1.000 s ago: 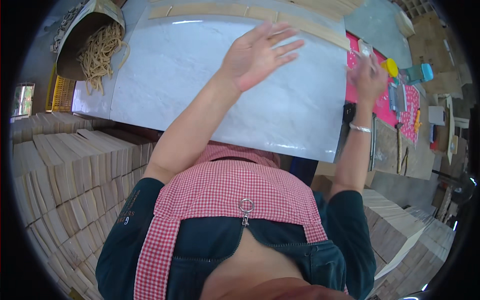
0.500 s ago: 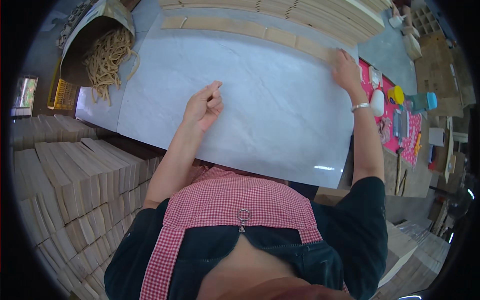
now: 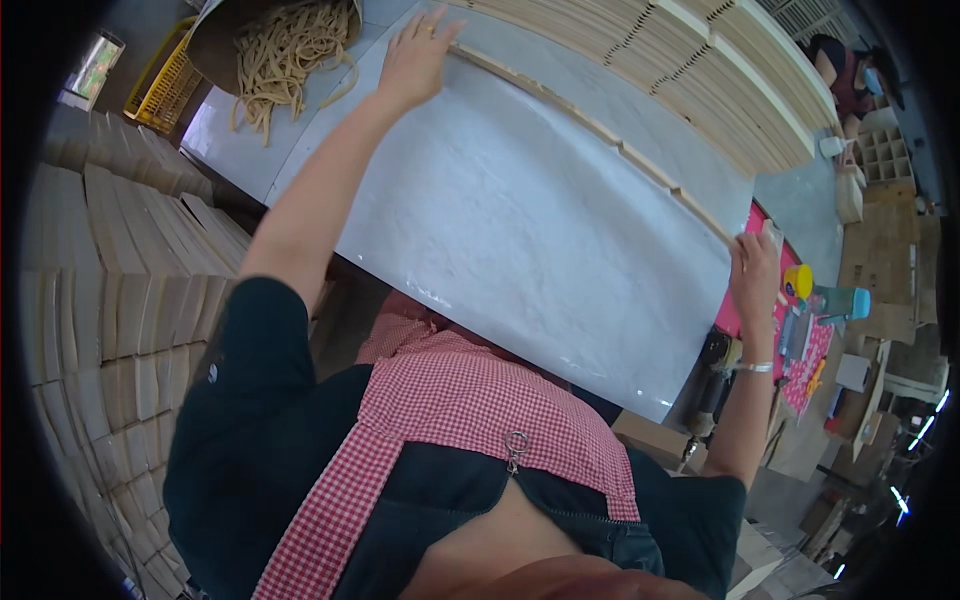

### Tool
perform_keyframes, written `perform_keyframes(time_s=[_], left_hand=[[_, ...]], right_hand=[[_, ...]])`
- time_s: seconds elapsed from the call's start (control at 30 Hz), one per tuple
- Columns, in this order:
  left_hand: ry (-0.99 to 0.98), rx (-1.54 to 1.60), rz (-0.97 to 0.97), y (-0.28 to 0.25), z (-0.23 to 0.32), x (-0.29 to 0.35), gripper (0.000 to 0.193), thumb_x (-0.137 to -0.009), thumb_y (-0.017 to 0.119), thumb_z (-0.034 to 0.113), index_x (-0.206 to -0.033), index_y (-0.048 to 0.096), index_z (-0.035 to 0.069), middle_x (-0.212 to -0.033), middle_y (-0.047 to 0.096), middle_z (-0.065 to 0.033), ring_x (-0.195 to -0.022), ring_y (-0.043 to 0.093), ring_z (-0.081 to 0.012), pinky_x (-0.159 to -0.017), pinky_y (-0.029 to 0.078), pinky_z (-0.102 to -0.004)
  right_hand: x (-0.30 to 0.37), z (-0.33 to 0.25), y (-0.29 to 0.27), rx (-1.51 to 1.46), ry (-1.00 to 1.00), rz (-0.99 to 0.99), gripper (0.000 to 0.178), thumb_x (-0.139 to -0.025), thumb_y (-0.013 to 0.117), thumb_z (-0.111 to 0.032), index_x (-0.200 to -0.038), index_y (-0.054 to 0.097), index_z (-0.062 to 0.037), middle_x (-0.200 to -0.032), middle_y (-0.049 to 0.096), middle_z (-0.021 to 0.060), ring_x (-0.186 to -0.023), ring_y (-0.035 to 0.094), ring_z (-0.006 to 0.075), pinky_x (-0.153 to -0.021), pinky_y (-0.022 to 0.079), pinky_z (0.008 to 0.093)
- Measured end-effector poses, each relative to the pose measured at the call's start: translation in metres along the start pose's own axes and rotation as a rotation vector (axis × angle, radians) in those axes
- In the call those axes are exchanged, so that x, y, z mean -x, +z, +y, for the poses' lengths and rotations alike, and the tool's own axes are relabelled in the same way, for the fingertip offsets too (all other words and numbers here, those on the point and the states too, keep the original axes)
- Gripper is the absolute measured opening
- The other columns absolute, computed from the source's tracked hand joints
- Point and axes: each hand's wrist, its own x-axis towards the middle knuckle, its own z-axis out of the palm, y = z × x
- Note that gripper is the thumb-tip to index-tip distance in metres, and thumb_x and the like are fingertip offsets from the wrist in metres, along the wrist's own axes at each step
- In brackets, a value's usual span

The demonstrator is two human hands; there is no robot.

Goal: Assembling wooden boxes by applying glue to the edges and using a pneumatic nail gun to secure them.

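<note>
The thin wooden strip point(image 3: 596, 128) spans between the 2 hands, narrow edge up, its long axis running from the left fingers rightward and toward the body. The right hand point(image 3: 755, 275) pinches its near end; the left hand point(image 3: 414, 65) is at the far end, fingers extended, grip unclear. Neither hand is clearly nearer. Bodyward of the strip spreads the pale counter point(image 3: 530, 220); beyond it, stacked boards point(image 3: 690, 75); left of the left fingers, tan cords point(image 3: 290, 60).

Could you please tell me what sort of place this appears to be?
Probably a woodworking workshop: wooden pieces are stacked at the left, notched boards line the far side of the worktable, and a long wooden strip stretches across it.
</note>
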Motion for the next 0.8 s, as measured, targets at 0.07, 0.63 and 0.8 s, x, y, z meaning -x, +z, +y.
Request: perform_keyframes(time_s=[0.07, 0.63, 0.8], left_hand=[[-0.005, -0.006, -0.108, 0.005, -0.003, -0.012, 0.028, -0.088, 0.059, 0.008, -0.115, 0.064, 0.014, -0.121, 0.065, -0.0077, -0.124, 0.053, -0.03, -0.104, 0.042, -0.0484], [0.071, 0.009, -0.971, -0.08, 0.035, 0.039, 0.034, -0.085, 0.054, 0.01, -0.117, 0.065, 0.007, -0.101, 0.073, -0.0158, -0.086, 0.068, -0.0375, -0.075, 0.053, -0.0468], [0.066, 0.324, -0.99, -0.074, 0.032, 0.05, 0.051, -0.082, 0.055, 0.004, -0.133, 0.05, 0.007, -0.099, 0.071, -0.015, -0.082, 0.067, -0.0344, -0.073, 0.054, -0.0447]], right_hand=[[0.022, -0.01, -0.017, 0.011, 0.017, 0.013, 0.01, -0.087, 0.064, -0.005, -0.097, 0.065, -0.004, -0.093, 0.062, 0.0116, -0.08, 0.06, 0.0311, -0.073, 0.048, 0.0392], [0.014, -0.101, 0.055, -0.008, 0.195, -0.257, 0.04, -0.087, 0.055, -0.011, -0.127, 0.057, -0.0083, -0.089, 0.071, 0.0201, -0.081, 0.068, 0.0408, -0.07, 0.053, 0.0491], [0.019, -0.093, 0.062, -0.326, -0.005, -0.286, 0.038, -0.086, 0.057, -0.007, -0.124, 0.061, -0.0056, -0.091, 0.071, 0.0194, -0.079, 0.068, 0.0396, -0.072, 0.054, 0.0451]])
